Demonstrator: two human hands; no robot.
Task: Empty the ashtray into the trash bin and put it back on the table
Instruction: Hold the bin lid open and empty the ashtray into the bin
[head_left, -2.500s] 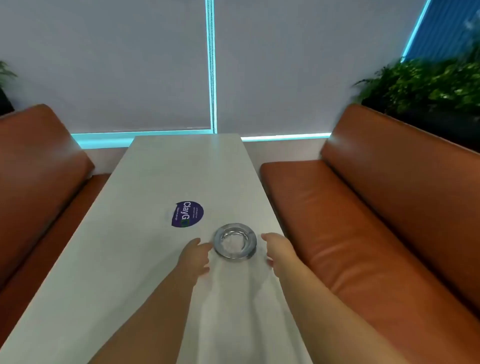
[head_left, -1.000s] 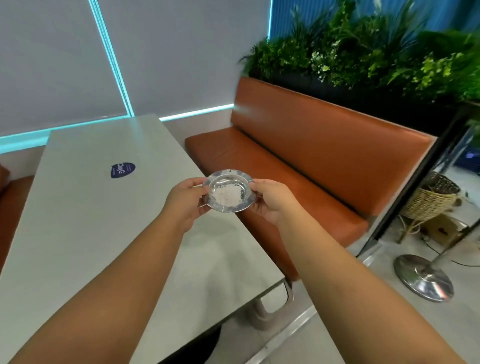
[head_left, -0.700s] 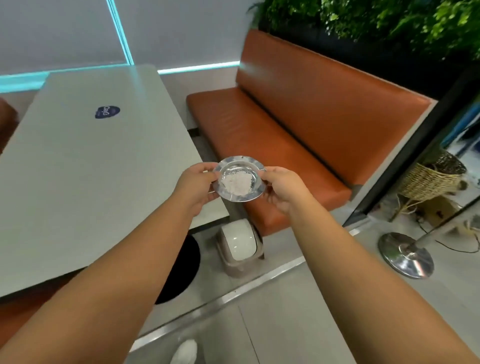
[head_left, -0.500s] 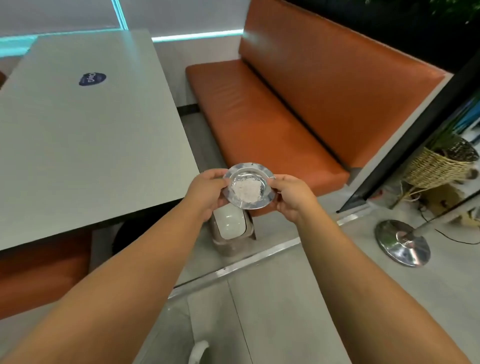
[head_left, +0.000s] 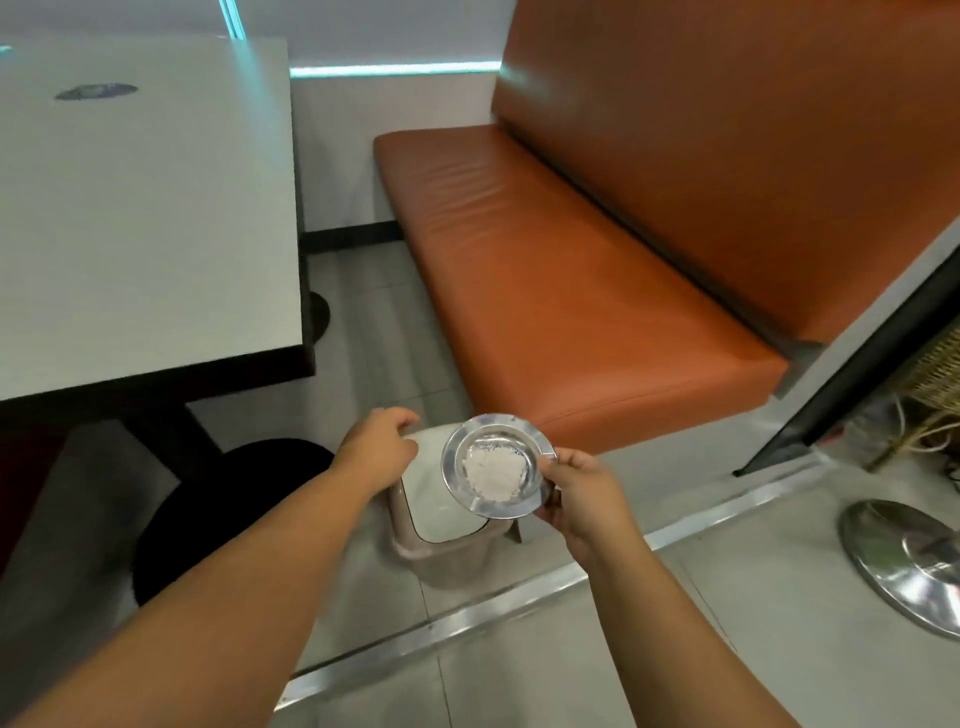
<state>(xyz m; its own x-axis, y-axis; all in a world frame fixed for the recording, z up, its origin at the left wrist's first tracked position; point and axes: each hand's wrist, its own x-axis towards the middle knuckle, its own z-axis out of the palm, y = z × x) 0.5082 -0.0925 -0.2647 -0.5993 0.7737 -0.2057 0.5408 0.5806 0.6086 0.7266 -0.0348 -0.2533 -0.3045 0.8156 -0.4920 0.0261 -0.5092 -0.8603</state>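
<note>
A round metal ashtray (head_left: 496, 465) with pale ash in its bowl is held level in my right hand (head_left: 582, 488), which grips its right rim. It hovers over a small beige trash bin (head_left: 441, 540) with a white swing lid, standing on the floor by the bench. My left hand (head_left: 376, 449) is off the ashtray and reaches down over the bin's lid, fingers curled and holding nothing. The grey table (head_left: 140, 208) lies up to the left.
An orange bench seat (head_left: 566, 280) runs along the right. The table's black round foot (head_left: 234, 514) sits left of the bin. A metal floor strip (head_left: 467, 623) crosses below, and a chrome stand base (head_left: 904, 561) lies at the right edge beside a wicker basket (head_left: 940, 364).
I lifted the ashtray off the table with both hands and carried it down over the bin. My left hand has just let go of the rim and moved toward the lid.
</note>
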